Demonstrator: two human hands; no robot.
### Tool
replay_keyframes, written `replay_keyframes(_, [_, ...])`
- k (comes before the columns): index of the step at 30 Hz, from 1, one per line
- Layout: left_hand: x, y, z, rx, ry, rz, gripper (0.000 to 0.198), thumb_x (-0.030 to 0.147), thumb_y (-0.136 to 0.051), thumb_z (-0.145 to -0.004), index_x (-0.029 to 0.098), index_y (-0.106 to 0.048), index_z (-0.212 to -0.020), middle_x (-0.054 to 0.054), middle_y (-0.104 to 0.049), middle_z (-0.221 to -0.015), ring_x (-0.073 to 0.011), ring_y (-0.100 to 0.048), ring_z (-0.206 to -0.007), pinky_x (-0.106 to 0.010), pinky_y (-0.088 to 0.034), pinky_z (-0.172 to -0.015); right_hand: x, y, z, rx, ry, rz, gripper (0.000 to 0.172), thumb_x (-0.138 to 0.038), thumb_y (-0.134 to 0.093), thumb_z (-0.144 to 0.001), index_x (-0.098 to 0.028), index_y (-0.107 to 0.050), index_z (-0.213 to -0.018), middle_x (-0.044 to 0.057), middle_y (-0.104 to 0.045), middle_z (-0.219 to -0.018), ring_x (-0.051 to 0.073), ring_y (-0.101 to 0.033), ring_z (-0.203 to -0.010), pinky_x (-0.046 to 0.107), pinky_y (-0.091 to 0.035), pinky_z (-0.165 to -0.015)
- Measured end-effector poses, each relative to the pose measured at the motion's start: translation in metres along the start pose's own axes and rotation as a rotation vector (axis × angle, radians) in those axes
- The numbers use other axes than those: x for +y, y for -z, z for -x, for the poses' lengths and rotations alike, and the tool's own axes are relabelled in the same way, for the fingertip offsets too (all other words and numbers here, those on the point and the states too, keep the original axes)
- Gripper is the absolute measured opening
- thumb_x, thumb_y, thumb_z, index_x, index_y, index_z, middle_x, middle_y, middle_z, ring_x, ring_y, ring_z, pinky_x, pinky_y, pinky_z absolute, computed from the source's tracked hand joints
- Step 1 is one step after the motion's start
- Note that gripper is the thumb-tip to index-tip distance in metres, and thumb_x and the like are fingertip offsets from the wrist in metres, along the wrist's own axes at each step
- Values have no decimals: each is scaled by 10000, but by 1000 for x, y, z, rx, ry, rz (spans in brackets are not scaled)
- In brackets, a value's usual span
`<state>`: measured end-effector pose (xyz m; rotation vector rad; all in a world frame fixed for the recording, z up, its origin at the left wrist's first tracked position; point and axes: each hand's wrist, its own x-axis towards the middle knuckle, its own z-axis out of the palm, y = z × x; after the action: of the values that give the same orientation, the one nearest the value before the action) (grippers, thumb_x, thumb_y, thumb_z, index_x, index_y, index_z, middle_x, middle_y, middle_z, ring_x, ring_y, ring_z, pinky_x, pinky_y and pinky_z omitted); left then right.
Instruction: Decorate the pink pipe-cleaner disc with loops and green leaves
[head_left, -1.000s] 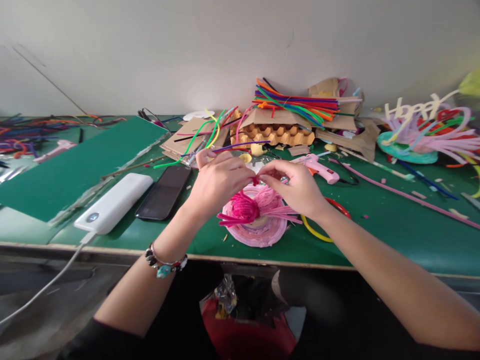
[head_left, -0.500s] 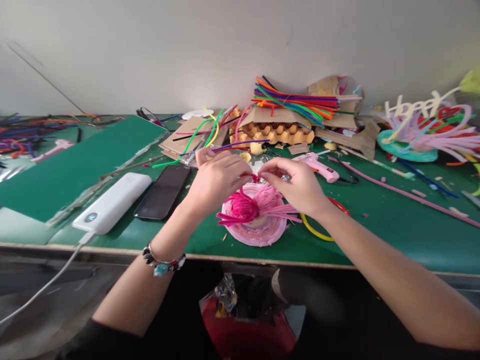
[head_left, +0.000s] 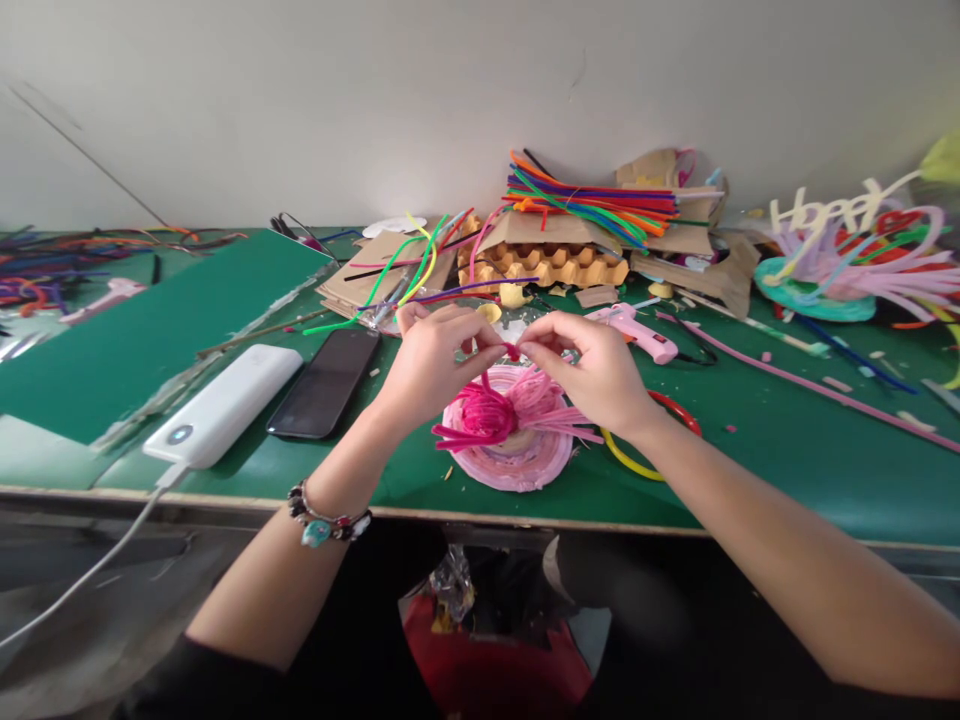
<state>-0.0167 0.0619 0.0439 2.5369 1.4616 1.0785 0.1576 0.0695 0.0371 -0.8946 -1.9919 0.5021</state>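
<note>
Between the fingertips of both hands is a small dark-pink pipe cleaner piece, bent or twisted in the middle. My left hand pinches it from the left, thumb against forefinger. From the right, my right hand pinches its other side. Just below the hands, a round pale-pink coiled disc lies on the table. On it rest a hot-pink wound ball with pipe cleaner legs and a lighter pink looped shape, partly covered by my right hand.
A white power bank with a cable and a black phone lie left. Behind the hands are a pink glue gun, an egg carton and bundled pipe cleaners. A red-and-yellow ring lies beside my right forearm.
The fingers of my left hand have shifted slightly, opening a gap behind its pinch. The dark-pink piece shows a little more between the fingertips. Everything on the table stays put.
</note>
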Motion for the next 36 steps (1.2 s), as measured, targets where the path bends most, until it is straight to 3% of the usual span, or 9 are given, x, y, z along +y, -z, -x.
replay_keyframes(15, [-1,-6,-2,-33,52,159,100,234,-579,-744,181,-611,-667,28,-626,-649,-126,-519,-595,-299,-316,-687,-1,-1,0,-1,-61,-46,139,-241,-537,-785,-173,-515,-665,-18,-549,-601,94,-470,-550,233,-353,-517])
replay_keyframes(22, [1,-6,-1,-6,54,74,96,238,-567,-761,199,-631,-700,37,-615,-643,-132,-522,-615,-333,-269,-729,0,-2,-1,3,-100,-60,118,-194,-547,-769,-165,-526,-657,-18,-558,-595,91,-480,-550,232,-360,-514])
replay_keyframes(29, [-1,-4,-1,-7,-96,-55,125,282,-533,-802,268,-654,-833,21,-656,-735,-172,-556,-749,-345,-261,-764,1,-2,-1,-2,-131,-89,95,-188,-553,-759,-156,-554,-669,-18,-567,-595,82,-469,-528,226,-355,-492])
replay_keyframes(36, [-7,-1,-2,7,-235,-105,141,293,-515,-826,269,-646,-874,19,-669,-773,-161,-563,-769,-320,-293,-731,0,-1,-3,-10,-145,-116,75,-156,-552,-751,-155,-556,-677,-22,-563,-598,73,-462,-515,215,-348,-477])
